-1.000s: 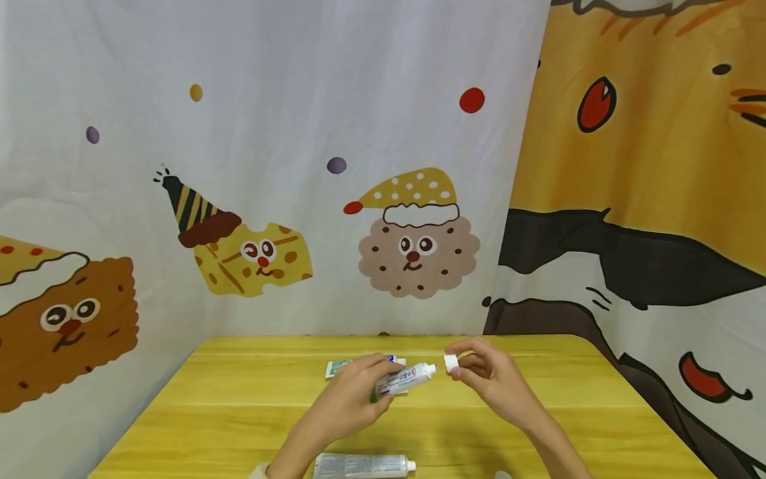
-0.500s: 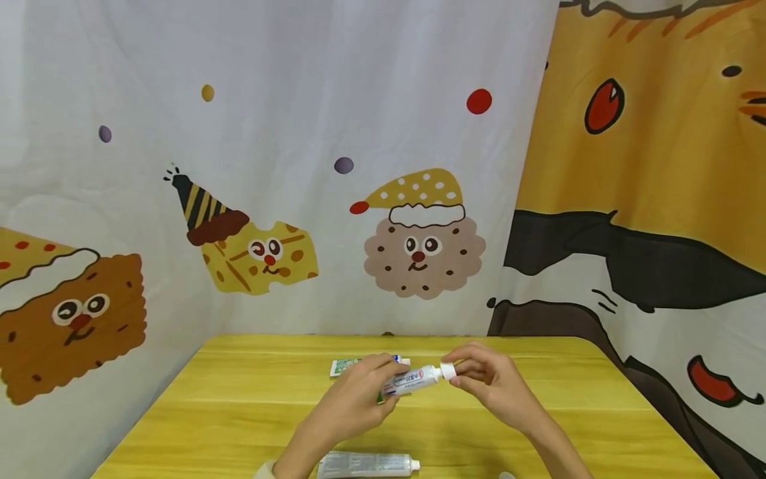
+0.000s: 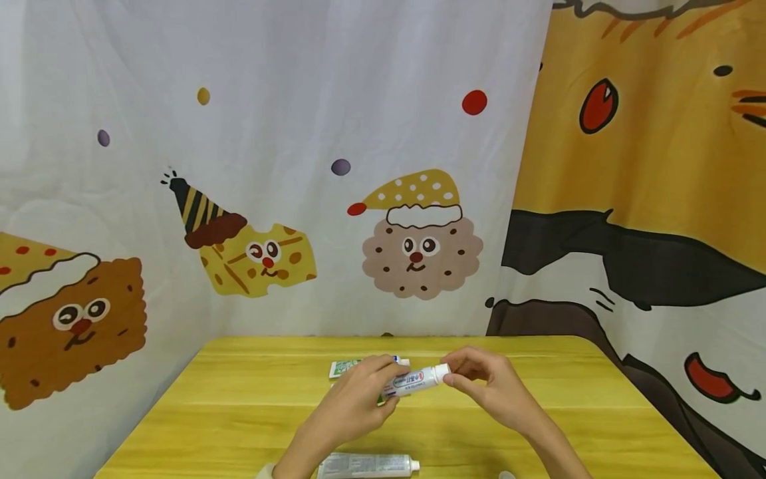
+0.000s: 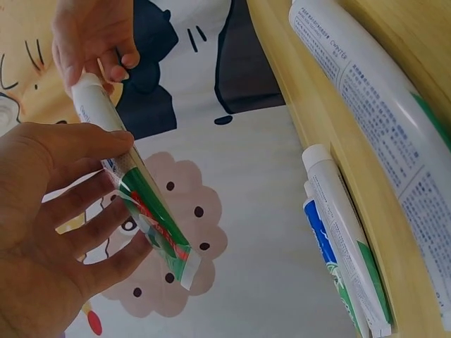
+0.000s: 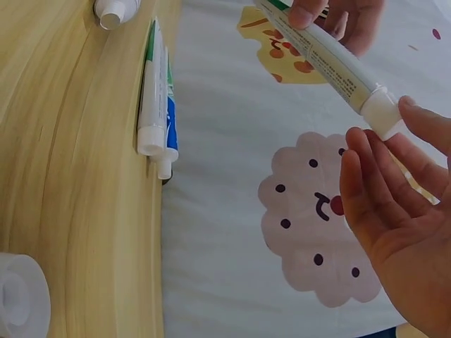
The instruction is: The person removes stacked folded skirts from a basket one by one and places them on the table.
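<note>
My left hand (image 3: 359, 399) grips a white and green toothpaste tube (image 3: 413, 382) around its body, tilted up to the right above the table. A white cap (image 3: 441, 372) sits on the tube's neck end. My right hand (image 3: 493, 386) pinches this cap between thumb and fingertips. In the left wrist view, the held tube's green and red printed end (image 4: 158, 218) passes below the left fingers. From the right wrist view, the thumb and fingers meet at the cap's sides, with the other fingers loosely bent.
Near the front edge lies another toothpaste tube (image 3: 368, 465) with a bare nozzle. A loose white cap (image 5: 21, 296) stands to its right. Behind the hands lie a capped white tube (image 4: 345, 225) and a blue and green tube (image 4: 325, 243) side by side. A printed curtain (image 3: 335, 100) hangs behind the table (image 3: 239, 399).
The right hand has brought the cap leftward from beside the nozzle onto the tube's neck, and its fingers have shifted on the cap. The left hand keeps its grip on the tube.
</note>
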A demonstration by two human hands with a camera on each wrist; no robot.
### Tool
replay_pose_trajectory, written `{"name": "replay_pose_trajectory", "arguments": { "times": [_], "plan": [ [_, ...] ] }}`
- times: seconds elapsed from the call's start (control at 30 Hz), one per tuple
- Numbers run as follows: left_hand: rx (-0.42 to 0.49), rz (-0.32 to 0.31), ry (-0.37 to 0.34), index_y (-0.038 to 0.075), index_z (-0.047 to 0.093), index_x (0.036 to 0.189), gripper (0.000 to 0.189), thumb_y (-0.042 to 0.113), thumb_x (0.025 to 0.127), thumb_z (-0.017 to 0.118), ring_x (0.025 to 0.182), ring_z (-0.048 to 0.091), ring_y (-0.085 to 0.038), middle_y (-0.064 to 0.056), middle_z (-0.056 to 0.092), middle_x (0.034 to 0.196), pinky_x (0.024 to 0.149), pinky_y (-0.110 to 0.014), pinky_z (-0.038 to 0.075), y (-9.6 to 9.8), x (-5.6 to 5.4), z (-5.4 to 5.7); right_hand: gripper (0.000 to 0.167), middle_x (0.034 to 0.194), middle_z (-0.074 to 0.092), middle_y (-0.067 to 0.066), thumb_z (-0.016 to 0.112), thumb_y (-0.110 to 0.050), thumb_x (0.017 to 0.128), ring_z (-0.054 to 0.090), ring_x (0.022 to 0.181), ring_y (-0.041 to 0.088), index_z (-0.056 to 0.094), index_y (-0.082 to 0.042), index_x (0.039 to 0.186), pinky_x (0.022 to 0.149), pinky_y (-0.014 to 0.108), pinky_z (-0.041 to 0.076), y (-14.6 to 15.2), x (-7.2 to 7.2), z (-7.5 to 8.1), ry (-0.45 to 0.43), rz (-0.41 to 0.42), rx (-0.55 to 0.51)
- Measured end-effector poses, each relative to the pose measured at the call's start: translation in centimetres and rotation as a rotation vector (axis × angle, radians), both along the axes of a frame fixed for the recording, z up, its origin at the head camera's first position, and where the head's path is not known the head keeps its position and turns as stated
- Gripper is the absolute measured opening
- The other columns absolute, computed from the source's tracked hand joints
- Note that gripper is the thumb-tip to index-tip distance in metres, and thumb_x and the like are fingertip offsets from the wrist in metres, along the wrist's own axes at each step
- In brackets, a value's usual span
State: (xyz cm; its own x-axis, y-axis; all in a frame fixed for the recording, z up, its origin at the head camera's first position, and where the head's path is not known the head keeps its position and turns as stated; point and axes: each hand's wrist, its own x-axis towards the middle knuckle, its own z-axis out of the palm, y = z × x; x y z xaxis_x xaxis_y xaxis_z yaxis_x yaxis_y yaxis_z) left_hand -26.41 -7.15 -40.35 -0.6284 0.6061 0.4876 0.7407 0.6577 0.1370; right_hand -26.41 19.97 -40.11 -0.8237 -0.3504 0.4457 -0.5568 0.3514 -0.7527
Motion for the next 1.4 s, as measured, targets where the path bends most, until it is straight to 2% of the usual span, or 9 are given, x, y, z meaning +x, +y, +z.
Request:
{"name": "replay_pose_trajectory", "arguments": {
  "times": [0.43, 0.73, 0.93, 1.17, 1.4],
  "plan": [
    [-0.018, -0.003, 0.02, 0.017, 0.071, 0.126, 0.04, 0.016, 0.088, 0.082, 0.109, 0.067, -0.012, 0.004, 0.071, 0.12, 0.093, -0.031, 0.059, -0.03, -0.21, -0.31, 0.009, 0.084, 0.073, -0.003, 0.07, -0.024, 0.1, 0.065, 0.069, 0.006, 0.072, -0.016, 0.104, 0.059, 0.026, 0.055, 0.02, -0.25, -0.35, 0.008, -0.047, 0.081],
    [-0.03, 0.001, 0.031, 0.017, 0.071, 0.126, 0.04, 0.017, 0.088, 0.083, 0.108, 0.067, -0.013, 0.003, 0.072, 0.12, 0.092, -0.031, 0.059, 0.08, -0.21, -0.37, 0.022, 0.087, 0.072, 0.0, 0.07, -0.025, 0.1, 0.067, 0.072, 0.009, 0.07, -0.014, 0.119, 0.064, 0.027, 0.057, 0.21, -0.15, -0.25, -0.028, -0.04, 0.076],
    [-0.027, 0.003, 0.047, 0.016, 0.072, 0.124, 0.039, 0.016, 0.087, 0.083, 0.108, 0.067, -0.013, 0.003, 0.072, 0.119, 0.091, -0.031, 0.059, 0.03, -0.16, -0.44, 0.019, 0.087, 0.072, -0.001, 0.074, -0.025, 0.097, 0.068, 0.074, 0.01, 0.071, -0.014, 0.113, 0.067, 0.027, 0.059, 0.13, -0.22, -0.21, -0.007, -0.022, 0.09],
    [-0.032, 0.002, 0.049, 0.016, 0.072, 0.124, 0.038, 0.016, 0.087, 0.083, 0.109, 0.067, -0.013, 0.003, 0.072, 0.121, 0.092, -0.031, 0.059, -0.06, -0.14, -0.53, 0.014, 0.084, 0.071, -0.005, 0.073, -0.027, 0.098, 0.066, 0.071, 0.011, 0.071, -0.017, 0.106, 0.065, 0.027, 0.058, 0.0, -0.24, -0.36, -0.006, -0.042, 0.125],
    [-0.044, 0.005, 0.031, 0.016, 0.071, 0.126, 0.039, 0.016, 0.089, 0.082, 0.109, 0.067, -0.013, 0.002, 0.072, 0.122, 0.091, -0.03, 0.059, -0.05, -0.14, -0.3, 0.025, 0.084, 0.07, -0.005, 0.076, -0.028, 0.096, 0.064, 0.071, 0.005, 0.069, -0.016, 0.116, 0.064, 0.026, 0.058, 0.04, -0.37, -0.47, 0.01, -0.048, 0.151]
  ]
}}
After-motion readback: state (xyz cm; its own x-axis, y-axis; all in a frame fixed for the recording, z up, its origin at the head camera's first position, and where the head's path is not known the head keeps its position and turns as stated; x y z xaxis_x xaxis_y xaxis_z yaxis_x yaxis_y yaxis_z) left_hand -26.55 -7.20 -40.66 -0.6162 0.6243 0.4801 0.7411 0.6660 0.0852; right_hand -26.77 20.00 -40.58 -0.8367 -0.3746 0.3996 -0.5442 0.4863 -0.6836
